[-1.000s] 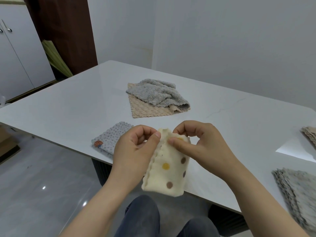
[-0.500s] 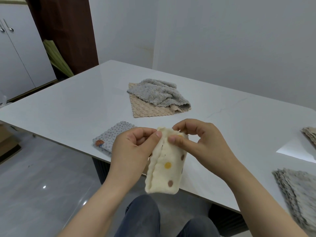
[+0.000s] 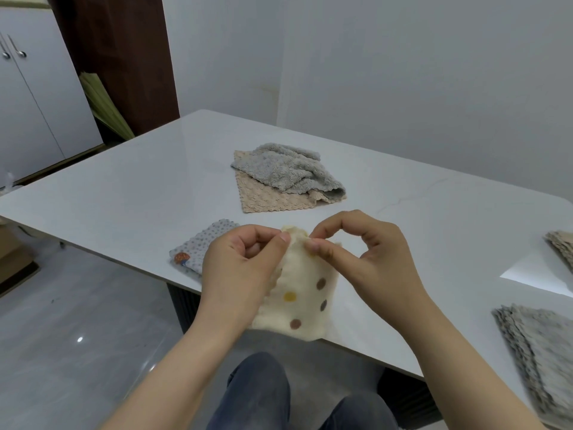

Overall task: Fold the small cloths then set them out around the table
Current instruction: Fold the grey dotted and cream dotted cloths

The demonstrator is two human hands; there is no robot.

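1. The cream polka-dot cloth (image 3: pixel 302 293) hangs in the air over the near edge of the table (image 3: pixel 148 187), above the person's lap. It is already doubled into a narrow panel, with a scalloped edge running down its left side.
2. The left hand (image 3: pixel 238 268) pinches the top left corner between thumb and curled fingers. The right hand (image 3: pixel 362 262) pinches the top edge just beside it with thumb and forefinger, its other fingers arched clear of the fabric.
3. The step looks like squaring up the top edges. It probably goes best if the corners and scallops are matched before either pinch tightens, letting the hanging weight pull the layers flat.
4. The plush layers will likely creep against each other, so laying the cloth on the table and pressing the crease seems safer than finishing in the air.
5. A folded grey dotted cloth (image 3: pixel 198 249) lies at the near edge, partly behind the left hand. The cream one should go well apart from it.
6. A crumpled grey fluffy cloth (image 3: pixel 288 169) lies on a beige cloth (image 3: pixel 263 201) mid-table, both apparently unfolded.
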